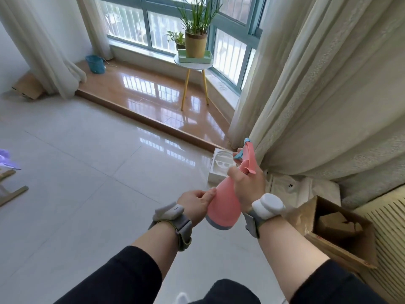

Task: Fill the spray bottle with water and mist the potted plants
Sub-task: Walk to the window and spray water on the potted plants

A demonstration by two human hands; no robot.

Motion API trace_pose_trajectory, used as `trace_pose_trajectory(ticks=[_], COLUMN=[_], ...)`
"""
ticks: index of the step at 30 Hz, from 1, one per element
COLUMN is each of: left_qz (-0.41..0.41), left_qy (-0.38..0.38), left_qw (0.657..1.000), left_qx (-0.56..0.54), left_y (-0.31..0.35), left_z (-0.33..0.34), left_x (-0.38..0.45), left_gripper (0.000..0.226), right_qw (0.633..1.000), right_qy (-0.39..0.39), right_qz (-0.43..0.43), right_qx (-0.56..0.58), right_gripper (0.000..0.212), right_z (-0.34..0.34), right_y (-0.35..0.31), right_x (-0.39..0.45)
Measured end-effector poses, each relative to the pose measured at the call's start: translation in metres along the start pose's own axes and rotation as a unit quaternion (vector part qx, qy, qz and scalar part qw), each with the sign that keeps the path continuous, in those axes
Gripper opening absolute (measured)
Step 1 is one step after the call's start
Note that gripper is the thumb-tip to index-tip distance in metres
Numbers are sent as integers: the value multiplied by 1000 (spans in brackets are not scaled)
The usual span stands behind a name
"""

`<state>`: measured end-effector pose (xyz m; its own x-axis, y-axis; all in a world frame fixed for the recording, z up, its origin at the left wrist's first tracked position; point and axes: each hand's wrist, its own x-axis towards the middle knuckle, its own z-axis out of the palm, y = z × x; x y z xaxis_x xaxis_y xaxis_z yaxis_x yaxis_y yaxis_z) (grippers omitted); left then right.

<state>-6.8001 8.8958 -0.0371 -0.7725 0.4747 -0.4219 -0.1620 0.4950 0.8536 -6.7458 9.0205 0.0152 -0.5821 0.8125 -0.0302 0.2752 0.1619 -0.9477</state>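
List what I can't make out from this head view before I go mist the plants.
- Water level: the pink plastic spray bottle is opaque.
- Trigger: the right hand gripping the neck covers it.
- The left hand pinches the bottle's side; its fingertips are hidden behind it.
- Small dark-potted plant: partly hidden behind the tall grassy plant in the tan pot, too small for detail.

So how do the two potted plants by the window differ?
The front plant is tall with thin, grass-like upright leaves; the back plant is short with small broad leaves. The front plant's pot is tan and sits in a green tray on the round stool; the back plant's pot looks dark and stands behind the tray, nearer the window. Both are green and neither is within reach of the spray bottle.
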Motion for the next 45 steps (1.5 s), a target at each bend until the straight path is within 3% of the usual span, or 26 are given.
trace_pose_trajectory(ticks=[8,12,17,21,26,31,35,45], left_qz=[4,-3,-14,-27,-29,0,18,48], left_qy=[10,33,55,69,82,63,44,16], left_qw=[1000,999,998,997,996,998,995,993], left_qx=[24,24,17,3,9,24,82,103], left_y=[56,88,130,154,175,201,221,289], left_z=[-25,-36,-52,-72,-115,-163,-194,-240], left_x=[130,207,291,351,445,537,589,725], left_gripper=[47,49,51,50,53,60,56,58], right_qw=[999,997,998,997,998,998,998,998], right_qy=[-18,2,24,1,-16,17,-11,32], right_qz=[-27,-72,-56,-68,-65,-63,-54,-58], right_qx=[4,27,-5,-28,-11,-13,1,23], right_gripper=[40,56,16,11,17,18,19,31], right_z=[59,97,143,185,252,317,346,412], right_y=[-21,-29,-43,-53,-71,-95,-113,-154], right_x=[132,217,318,381,462,535,577,706])
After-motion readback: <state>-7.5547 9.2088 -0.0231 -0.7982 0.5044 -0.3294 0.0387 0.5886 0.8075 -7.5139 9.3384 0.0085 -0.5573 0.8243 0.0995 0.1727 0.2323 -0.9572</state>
